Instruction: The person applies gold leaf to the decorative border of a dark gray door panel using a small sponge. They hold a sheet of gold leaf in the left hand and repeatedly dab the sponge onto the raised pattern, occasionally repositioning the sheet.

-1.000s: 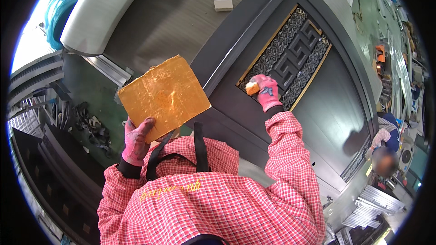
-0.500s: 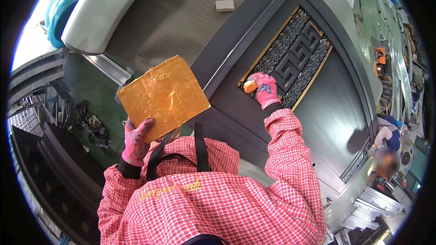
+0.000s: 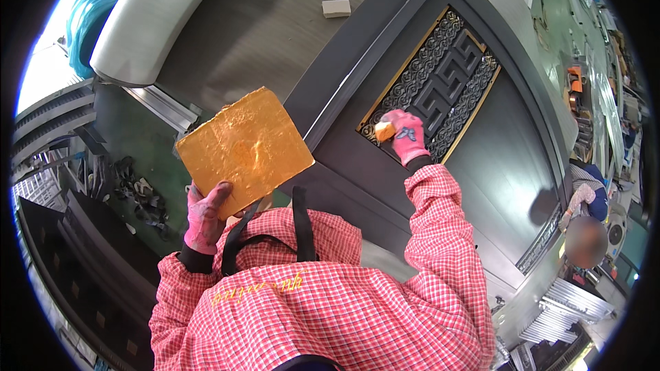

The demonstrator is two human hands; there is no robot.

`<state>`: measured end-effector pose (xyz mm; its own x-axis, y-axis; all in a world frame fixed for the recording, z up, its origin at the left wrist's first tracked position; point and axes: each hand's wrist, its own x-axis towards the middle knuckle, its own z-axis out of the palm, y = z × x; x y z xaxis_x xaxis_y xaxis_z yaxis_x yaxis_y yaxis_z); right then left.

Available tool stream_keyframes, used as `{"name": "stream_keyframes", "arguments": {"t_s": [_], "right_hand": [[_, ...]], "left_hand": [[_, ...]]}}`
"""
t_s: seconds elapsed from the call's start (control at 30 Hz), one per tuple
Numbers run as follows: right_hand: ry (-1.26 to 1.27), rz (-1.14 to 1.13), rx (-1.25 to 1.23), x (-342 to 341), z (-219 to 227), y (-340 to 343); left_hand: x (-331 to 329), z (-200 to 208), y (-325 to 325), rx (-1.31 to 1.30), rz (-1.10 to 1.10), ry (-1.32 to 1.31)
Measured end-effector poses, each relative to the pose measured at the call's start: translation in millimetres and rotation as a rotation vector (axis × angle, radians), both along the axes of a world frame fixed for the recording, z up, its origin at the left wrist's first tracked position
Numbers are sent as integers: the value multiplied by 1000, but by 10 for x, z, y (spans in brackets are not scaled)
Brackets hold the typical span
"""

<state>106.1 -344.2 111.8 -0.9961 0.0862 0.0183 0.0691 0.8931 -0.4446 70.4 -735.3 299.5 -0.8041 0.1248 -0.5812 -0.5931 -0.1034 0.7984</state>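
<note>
My left hand (image 3: 205, 218), in a pink glove, grips the lower corner of a flat board (image 3: 244, 151) coated with gold paint. Its thumb lies on top of the board; the other fingers are mostly hidden beneath. My right hand (image 3: 407, 136), gloved in pink too, is closed on a small sponge (image 3: 385, 131) stained gold-orange. That hand is over the near end of an ornamental panel (image 3: 440, 89) set in a dark grey door (image 3: 495, 158). The panel has a raised key pattern between scrollwork strips, and gold colour shows along its long edges.
A white block (image 3: 336, 8) lies on the grey surface beyond the door. Stacked dark panels (image 3: 89, 268) stand at the left, near a roll of white sheet (image 3: 148, 20). Another person (image 3: 584, 199) is at the far right, beside metal profiles (image 3: 560, 312).
My right hand has shifted slightly to the right with the sponge, staying at the panel's near end. The left hand still holds the board in almost the same place.
</note>
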Motion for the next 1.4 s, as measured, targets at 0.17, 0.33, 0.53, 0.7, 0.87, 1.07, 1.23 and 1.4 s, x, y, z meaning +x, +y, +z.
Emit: {"name": "stream_keyframes", "arguments": {"t_s": [0.17, 0.33, 0.53, 0.7, 0.87, 1.07, 1.23, 1.4], "right_hand": [[-30, 42, -76, 144, -204, 100], [143, -57, -120, 95, 63, 80], [131, -109, -1, 70, -13, 115], [-85, 2, 163, 67, -136, 114], [-65, 82, 46, -45, -15, -11], [-75, -103, -85, -28, -30, 68], [237, -229, -332, 5, 249, 51], [-21, -210, -1156, -7, 1274, -514]], "left_hand": [[-6, -4, 11, 6, 2, -3], [16, -9, -27, -9, -10, 3], [6, -5, -20, -2, -4, 3], [5, -78, -14, -3, -23, 28], [12, -63, -18, -3, -25, 29], [14, -70, -38, 11, -34, -37], [33, -84, 75, 33, -24, -58], [29, -69, 285, 90, -70, -94]]}}
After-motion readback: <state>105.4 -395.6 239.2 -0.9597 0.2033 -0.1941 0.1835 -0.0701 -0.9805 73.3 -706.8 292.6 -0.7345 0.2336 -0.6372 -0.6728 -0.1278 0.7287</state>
